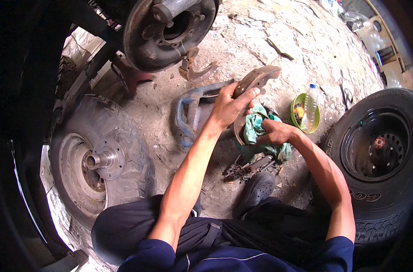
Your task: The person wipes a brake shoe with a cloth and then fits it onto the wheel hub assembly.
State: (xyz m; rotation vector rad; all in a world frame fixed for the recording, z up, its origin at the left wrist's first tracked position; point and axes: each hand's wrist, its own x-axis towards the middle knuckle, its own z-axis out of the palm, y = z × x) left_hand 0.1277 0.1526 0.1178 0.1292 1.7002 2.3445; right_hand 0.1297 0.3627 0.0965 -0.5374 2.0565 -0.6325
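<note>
A curved, rusty brake shoe [258,78] is gripped in my left hand [227,106], fingers wrapped round it near the middle of its curve. My right hand [274,133] holds a crumpled green cloth [254,119] against the lower part of the shoe, its fingers closed on the cloth and partly hidden in it. Behind my hands lies a blue-and-grey metal frame [184,120]. Below them, several dark tools [243,167] are on the ground. A second curved brake part [195,68] rests on the ground beneath the brake backing plate [149,52] at the upper left.
A tyre with a metal hub [106,158] resting on it lies at left, and another wheel [374,190] at right. A green bowl [296,120] holds a plastic bottle [310,109]. Vehicle parts line the upper left; bags and boards [379,41] stand along the far right edge.
</note>
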